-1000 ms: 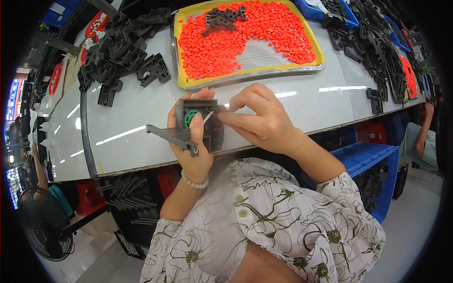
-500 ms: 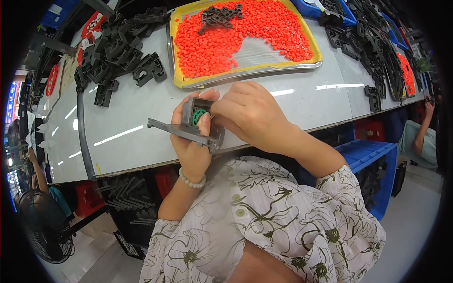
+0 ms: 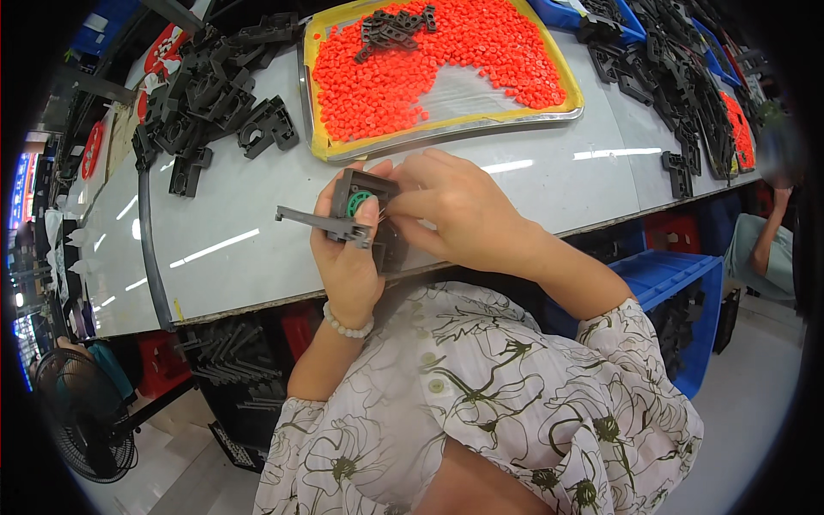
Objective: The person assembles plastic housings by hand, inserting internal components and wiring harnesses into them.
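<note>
My left hand [image 3: 345, 270] is closed round a dark grey plastic housing [image 3: 350, 184] with a long arm sticking out to the left. Inside the housing sits a green ring-shaped part [image 3: 359, 203], and my left thumb presses beside it. My right hand [image 3: 459, 206] is at the housing's right side, its fingers pinched together. Thin pale lines show at those fingertips, but what they grip is too small to name. Both hands are just above the front part of the white table [image 3: 236, 215].
Behind my hands lies a yellow-lined metal tray [image 3: 463, 126] of small red plastic pieces, with dark parts on top. Dark plastic housings [image 3: 202, 99] are heaped at the left; more dark parts [image 3: 678, 112] lie right. A blue crate [image 3: 678, 283] stands below the table, a fan [image 3: 86, 416] lower left.
The housing has turned slightly in my left hand, and its long arm now looks shorter and tilts differently. My right fingers have shifted a little and spread slightly at the housing's side.
</note>
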### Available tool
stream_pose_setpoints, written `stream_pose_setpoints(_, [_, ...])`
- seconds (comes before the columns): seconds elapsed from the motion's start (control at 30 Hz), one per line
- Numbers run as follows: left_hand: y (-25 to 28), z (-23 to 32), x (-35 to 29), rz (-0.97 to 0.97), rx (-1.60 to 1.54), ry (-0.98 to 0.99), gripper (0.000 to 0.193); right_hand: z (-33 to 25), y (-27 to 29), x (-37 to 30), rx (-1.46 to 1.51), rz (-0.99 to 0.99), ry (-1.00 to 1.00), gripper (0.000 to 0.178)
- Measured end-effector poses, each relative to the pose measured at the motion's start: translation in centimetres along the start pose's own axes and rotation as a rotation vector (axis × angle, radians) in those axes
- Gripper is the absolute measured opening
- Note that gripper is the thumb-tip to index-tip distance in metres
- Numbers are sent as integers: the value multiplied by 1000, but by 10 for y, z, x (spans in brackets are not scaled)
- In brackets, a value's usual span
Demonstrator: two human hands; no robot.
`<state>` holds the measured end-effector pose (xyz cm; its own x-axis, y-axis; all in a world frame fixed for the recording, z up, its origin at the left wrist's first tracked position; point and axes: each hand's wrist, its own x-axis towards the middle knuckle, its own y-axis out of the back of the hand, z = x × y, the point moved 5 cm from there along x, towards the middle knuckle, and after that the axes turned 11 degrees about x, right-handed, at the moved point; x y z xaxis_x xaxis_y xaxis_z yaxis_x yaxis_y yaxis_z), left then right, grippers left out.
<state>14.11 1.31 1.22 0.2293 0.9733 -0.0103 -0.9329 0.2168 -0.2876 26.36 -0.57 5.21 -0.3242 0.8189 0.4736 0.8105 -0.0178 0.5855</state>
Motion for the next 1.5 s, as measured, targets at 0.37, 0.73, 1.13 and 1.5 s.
stream_pose_setpoints(0.37, [-6, 0, 11, -47, -194, 96, 36, 16, 26, -24, 292, 210, -239, 20])
stream_pose_setpoints(0.73, [7, -25, 11, -41, -231, 291, 46, 100, 180, -98, -356, 566, -527, 15])
stream_pose_setpoints(1.13, [-2, -28, 11, -39, -318, 331, 47, 192, 237, -89, -963, 404, -634, 33])
stream_pose_setpoints(1.5, [10, -26, 8, 25, -312, 337, 48, 152, 248, -123, 152, 902, -637, 21])
